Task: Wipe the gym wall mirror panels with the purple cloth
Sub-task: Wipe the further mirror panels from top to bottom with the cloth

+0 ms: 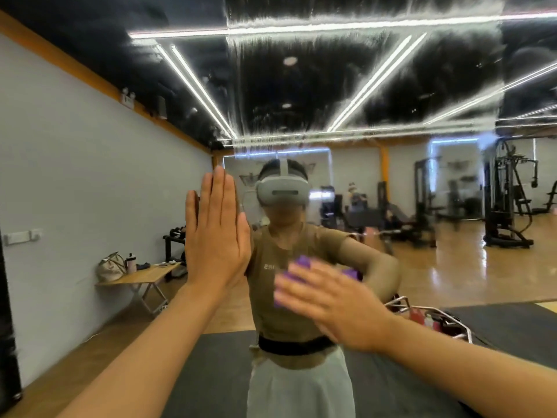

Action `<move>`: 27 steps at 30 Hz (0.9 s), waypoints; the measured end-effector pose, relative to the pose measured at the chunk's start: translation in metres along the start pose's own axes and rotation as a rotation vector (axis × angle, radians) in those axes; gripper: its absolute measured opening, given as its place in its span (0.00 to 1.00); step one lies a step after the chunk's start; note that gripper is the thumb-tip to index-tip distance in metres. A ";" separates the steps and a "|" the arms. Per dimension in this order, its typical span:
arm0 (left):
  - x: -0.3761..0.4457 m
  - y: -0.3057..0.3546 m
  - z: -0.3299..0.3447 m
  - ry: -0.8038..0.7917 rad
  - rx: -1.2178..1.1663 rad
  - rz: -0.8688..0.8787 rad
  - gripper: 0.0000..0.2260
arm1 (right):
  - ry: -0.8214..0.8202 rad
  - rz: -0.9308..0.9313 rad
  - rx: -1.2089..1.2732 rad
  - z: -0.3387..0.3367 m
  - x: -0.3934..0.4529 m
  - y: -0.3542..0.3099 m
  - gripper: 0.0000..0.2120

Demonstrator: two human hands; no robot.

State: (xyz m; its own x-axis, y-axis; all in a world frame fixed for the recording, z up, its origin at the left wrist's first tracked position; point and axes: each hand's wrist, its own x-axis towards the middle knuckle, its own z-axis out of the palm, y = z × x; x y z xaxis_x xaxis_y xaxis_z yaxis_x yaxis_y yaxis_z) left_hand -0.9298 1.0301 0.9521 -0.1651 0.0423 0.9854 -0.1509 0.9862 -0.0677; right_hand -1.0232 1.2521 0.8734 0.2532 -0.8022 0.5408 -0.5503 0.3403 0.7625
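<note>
Head view: the left hand [215,233] was held flat against the mirror [376,86], fingers straight and together. The right hand [334,300], blurred, was pressed with fingers spread over the purple cloth [303,263] on the glass. Streaks were seen across the upper panel.

Over on the left, a folding wooden counter [141,277] stands against the pale wall [75,164], carrying a beige bag [111,267] and a bottle [130,263] just beside it, with a dumbbell rack [174,236] close behind. Far right, black weight machines [506,200] rise from the glossy wood floor [470,270]. Bright light strips [193,86] cross the black ceiling, and a dark mat [512,324] lies down low.
</note>
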 end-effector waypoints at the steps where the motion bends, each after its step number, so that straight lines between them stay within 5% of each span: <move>1: -0.001 0.002 -0.001 0.000 0.010 -0.018 0.28 | -0.066 -0.098 -0.022 0.006 -0.017 -0.010 0.31; 6: -0.012 0.016 0.000 -0.043 0.039 0.077 0.29 | -0.138 -0.299 0.046 0.000 -0.025 0.025 0.28; 12: -0.019 0.027 0.005 -0.040 0.024 0.032 0.28 | 0.214 0.280 0.021 -0.055 0.034 0.155 0.25; 16: -0.021 0.038 0.007 -0.018 0.012 -0.024 0.29 | 0.393 0.546 0.036 -0.056 0.036 0.160 0.25; 18: -0.023 0.043 0.009 0.000 -0.009 -0.046 0.29 | 0.371 0.484 0.020 -0.045 0.021 0.134 0.26; 23: -0.023 0.051 0.011 -0.016 -0.075 -0.047 0.29 | -0.022 -0.020 -0.063 -0.013 -0.067 0.052 0.37; 27: -0.026 0.065 0.012 -0.079 -0.092 0.083 0.29 | -0.190 -0.228 -0.122 -0.003 -0.110 0.036 0.35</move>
State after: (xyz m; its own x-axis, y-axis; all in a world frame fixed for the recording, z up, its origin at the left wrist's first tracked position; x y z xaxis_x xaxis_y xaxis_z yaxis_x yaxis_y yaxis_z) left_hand -0.9465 1.0916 0.9198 -0.2504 0.1151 0.9613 -0.0445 0.9905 -0.1302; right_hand -1.0687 1.3536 0.8426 0.1995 -0.9380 0.2836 -0.3942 0.1881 0.8996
